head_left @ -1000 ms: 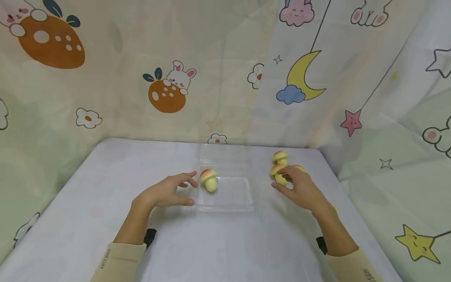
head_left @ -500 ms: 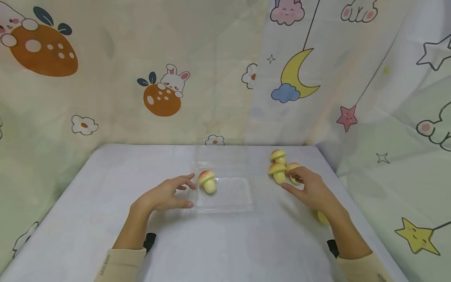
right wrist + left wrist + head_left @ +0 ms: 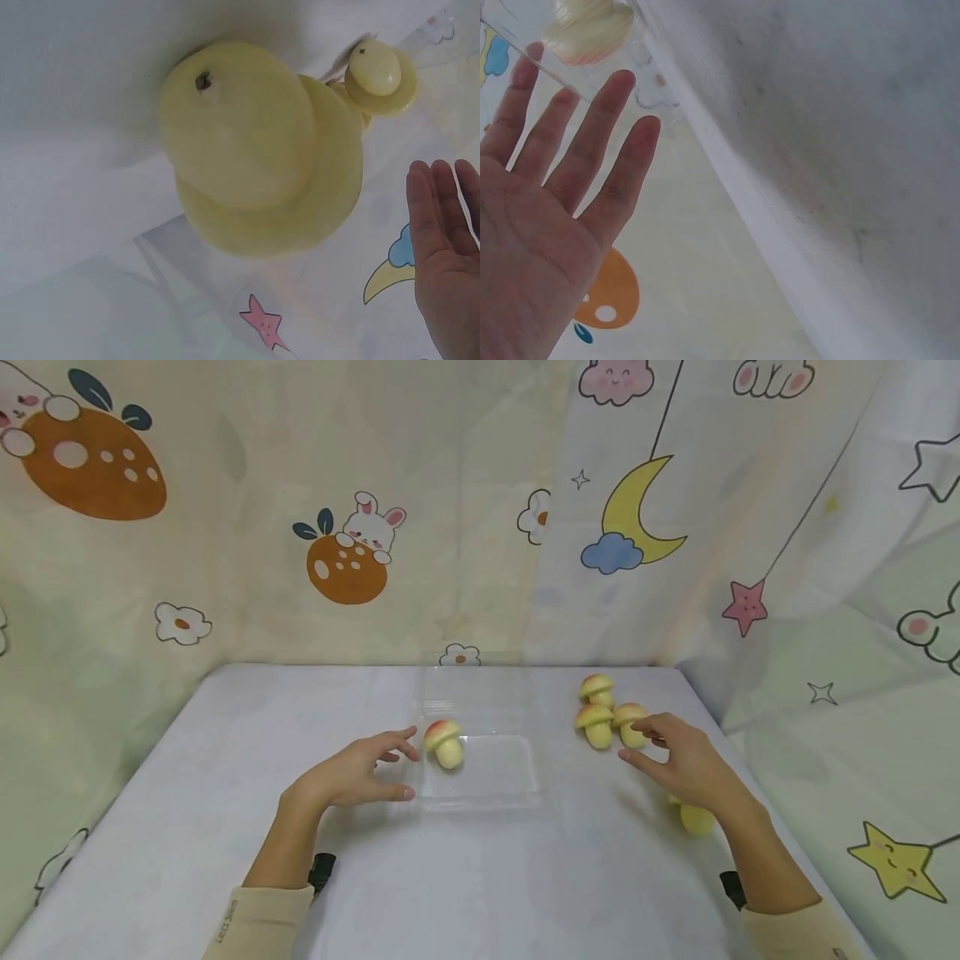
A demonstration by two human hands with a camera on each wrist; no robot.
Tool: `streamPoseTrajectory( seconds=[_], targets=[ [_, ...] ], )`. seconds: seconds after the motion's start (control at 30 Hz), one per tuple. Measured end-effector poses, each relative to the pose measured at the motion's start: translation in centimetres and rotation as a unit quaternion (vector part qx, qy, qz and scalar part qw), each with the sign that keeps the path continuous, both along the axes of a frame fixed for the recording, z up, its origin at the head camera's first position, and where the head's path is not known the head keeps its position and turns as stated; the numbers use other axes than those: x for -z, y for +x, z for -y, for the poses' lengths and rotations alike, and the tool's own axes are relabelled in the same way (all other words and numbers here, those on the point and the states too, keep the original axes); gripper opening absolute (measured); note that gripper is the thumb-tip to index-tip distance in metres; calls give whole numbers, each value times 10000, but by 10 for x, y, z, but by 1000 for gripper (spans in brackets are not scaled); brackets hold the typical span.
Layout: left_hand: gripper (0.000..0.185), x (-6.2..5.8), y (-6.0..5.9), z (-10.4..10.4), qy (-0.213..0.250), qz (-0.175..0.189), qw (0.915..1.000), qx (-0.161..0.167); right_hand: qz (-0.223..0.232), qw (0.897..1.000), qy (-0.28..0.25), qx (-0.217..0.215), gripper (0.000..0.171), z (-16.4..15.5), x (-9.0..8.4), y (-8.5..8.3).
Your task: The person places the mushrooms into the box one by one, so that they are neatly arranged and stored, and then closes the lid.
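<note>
A toy mushroom (image 3: pixel 444 745) with a reddish-yellow cap lies inside the left part of a clear plastic box (image 3: pixel 504 802). My left hand (image 3: pixel 360 770) stands at the box's left side, fingers loosely extended and holding nothing; the left wrist view shows its palm and spread fingers (image 3: pixel 592 150). Over on the right, my right hand (image 3: pixel 686 760) hovers beside a mushroom (image 3: pixel 628 718), thumb and fingers apart, its fingertips right at that mushroom's side. Two others, a front one (image 3: pixel 596 727) and a back one (image 3: pixel 597 689), sit close by. Another mushroom (image 3: pixel 240 127) looms large in the right wrist view.
That larger-looking mushroom (image 3: pixel 696 818) lies nearer the person, partly behind the right wrist. The box's clear lid (image 3: pixel 476 687) is folded back toward the wall. A white cloth covers the table (image 3: pixel 465 885), and a cartoon-printed curtain (image 3: pixel 465 510) hangs behind its far edge.
My right hand has moved rightward from over the front mushroom to beside the one at its right, uncovering the group. The mushroom near the wrist shows more. My left hand stays by the box.
</note>
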State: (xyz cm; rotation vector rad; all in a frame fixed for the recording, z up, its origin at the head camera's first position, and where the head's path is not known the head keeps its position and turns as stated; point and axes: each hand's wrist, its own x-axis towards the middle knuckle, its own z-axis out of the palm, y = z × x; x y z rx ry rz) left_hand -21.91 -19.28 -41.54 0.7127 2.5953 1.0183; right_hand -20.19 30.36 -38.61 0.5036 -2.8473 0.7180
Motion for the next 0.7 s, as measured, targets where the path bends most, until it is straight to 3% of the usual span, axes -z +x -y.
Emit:
streamPoseTrajectory(
  seconds=[0.27,0.5,0.7],
  targets=[
    [87,-5,-1,0,-68,-19,10000,15,-5,10000,60,42,51,-8,2,3],
    [57,-4,-2,2,1,8,10000,-2,36,9999,133,103,51,-12,5,4],
    [55,-1,0,2,-3,45,10000,-2,263,9993,204,156,55,-15,9,10]
  ],
)
